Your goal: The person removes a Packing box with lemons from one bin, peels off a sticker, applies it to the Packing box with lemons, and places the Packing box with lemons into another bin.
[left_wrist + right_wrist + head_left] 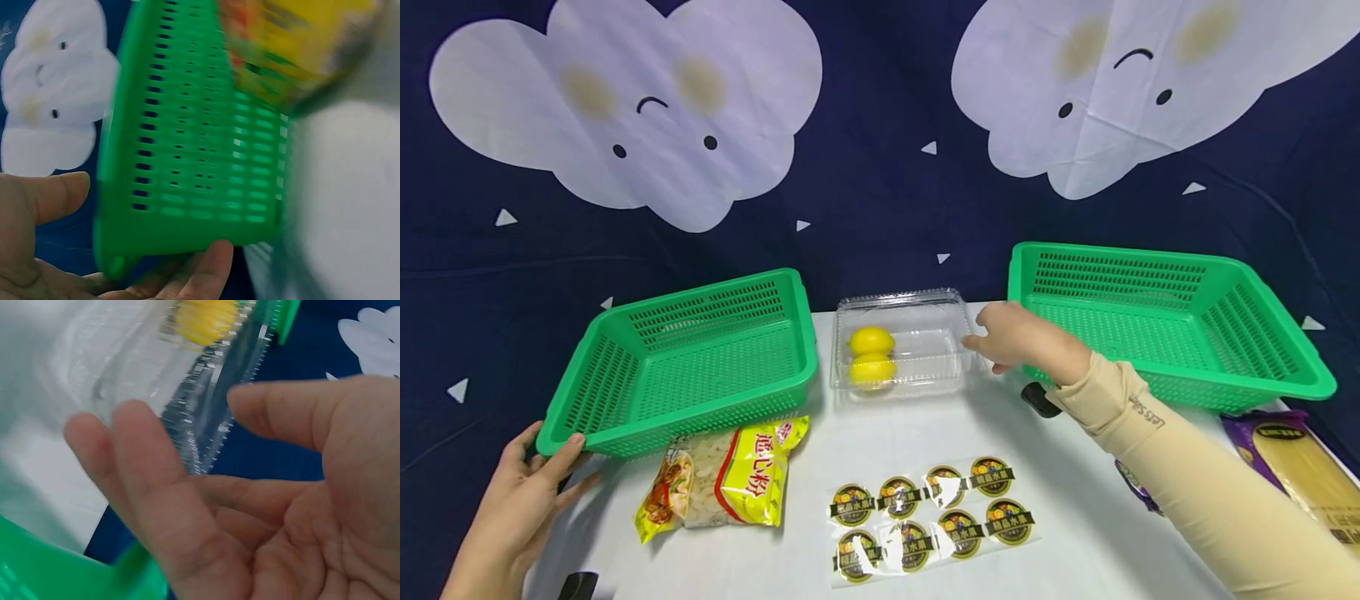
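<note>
My left hand (523,487) is at the front-left corner of the left green plastic basket (715,412). In the left wrist view its fingers lie at the basket corner (200,231), with the thumb held apart from the rim. My right hand (1018,335) reaches to the right end of a clear plastic clamshell box (925,342). Two yellow lemons (872,341) sit in the left part of that box. In the right wrist view the right fingers (169,506) are spread beside the box and hold nothing; whether they touch it I cannot tell.
A yellow bag of pasta (730,479) lies before the left basket. A sheet of round stickers (930,521) is in the middle of the white table. Behind my right arm stands another green basket (1150,333), and a purple noodle packet (1300,475) lies at the right.
</note>
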A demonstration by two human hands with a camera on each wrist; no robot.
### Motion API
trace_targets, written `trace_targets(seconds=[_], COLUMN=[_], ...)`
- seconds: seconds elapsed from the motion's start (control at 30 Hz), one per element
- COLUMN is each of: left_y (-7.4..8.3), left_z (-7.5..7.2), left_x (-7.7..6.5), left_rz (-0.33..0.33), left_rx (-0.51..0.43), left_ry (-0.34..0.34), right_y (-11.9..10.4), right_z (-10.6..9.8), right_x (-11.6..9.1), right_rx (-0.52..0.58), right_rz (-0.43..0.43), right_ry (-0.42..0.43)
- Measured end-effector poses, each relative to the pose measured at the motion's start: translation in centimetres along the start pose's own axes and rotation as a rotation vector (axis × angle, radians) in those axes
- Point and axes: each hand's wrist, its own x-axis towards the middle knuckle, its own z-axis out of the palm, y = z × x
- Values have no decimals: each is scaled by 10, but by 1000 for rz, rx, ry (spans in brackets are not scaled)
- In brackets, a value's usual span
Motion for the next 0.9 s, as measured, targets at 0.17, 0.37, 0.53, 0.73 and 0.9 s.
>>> trace_targets(seconds=[0.17,0.37,0.53,0.73,0.9], left_y=[17,36,32,22,18], left_z=[11,35,55,104,142], left_x=[-16,-50,-75,-102,-118], left_rz=[-59,30,312,489,345], left_rx=[187,577,657,582,528], left_ry=[185,373,256,-54,-268], right_y=[-4,-11,-27,-47,-57], right_z=[-7,-1,18,49,72], right_x=[-10,-26,-39,-54,-61], right_rx=[20,47,109,107,146], right_rz=[-11,-105,-185,-284,-347], right_ry=[-17,53,69,64,7])
